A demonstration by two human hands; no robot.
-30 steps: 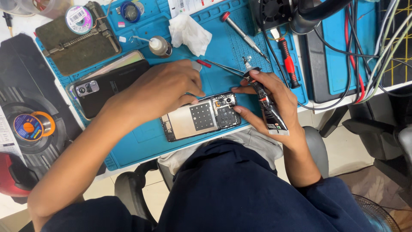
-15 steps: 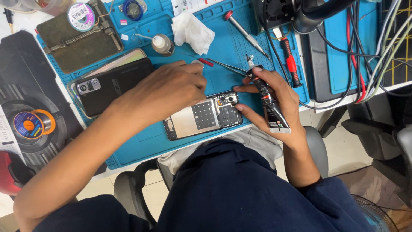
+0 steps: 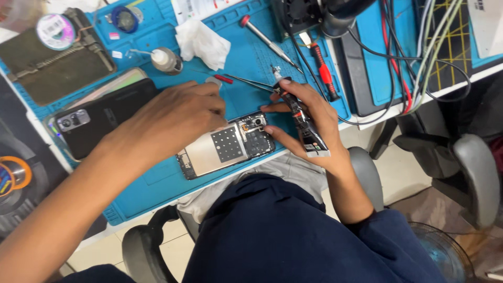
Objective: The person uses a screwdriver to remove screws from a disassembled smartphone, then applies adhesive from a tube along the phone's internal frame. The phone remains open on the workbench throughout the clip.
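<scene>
An opened phone (image 3: 222,149) with its back off lies on a blue work mat (image 3: 157,183) in front of me. My left hand (image 3: 170,118) lies over the phone's left part, with its fingers curled at the far edge and a small white piece (image 3: 214,81) at the fingertips. My right hand (image 3: 309,123) grips a black tube (image 3: 301,118) with its nozzle pointing away from me, just right of the phone's camera end.
A black phone (image 3: 99,123) lies left of my hand. Red-handled tweezers (image 3: 246,82), a screwdriver (image 3: 270,42), a small bottle (image 3: 165,60), a crumpled tissue (image 3: 201,42) and a solder spool (image 3: 55,31) are on the mat. A fan (image 3: 298,13) and cables (image 3: 414,63) stand at the right.
Both hands keep their hold and barely move against the phone. The whole scene has slid a little in the view as my head shifted.
</scene>
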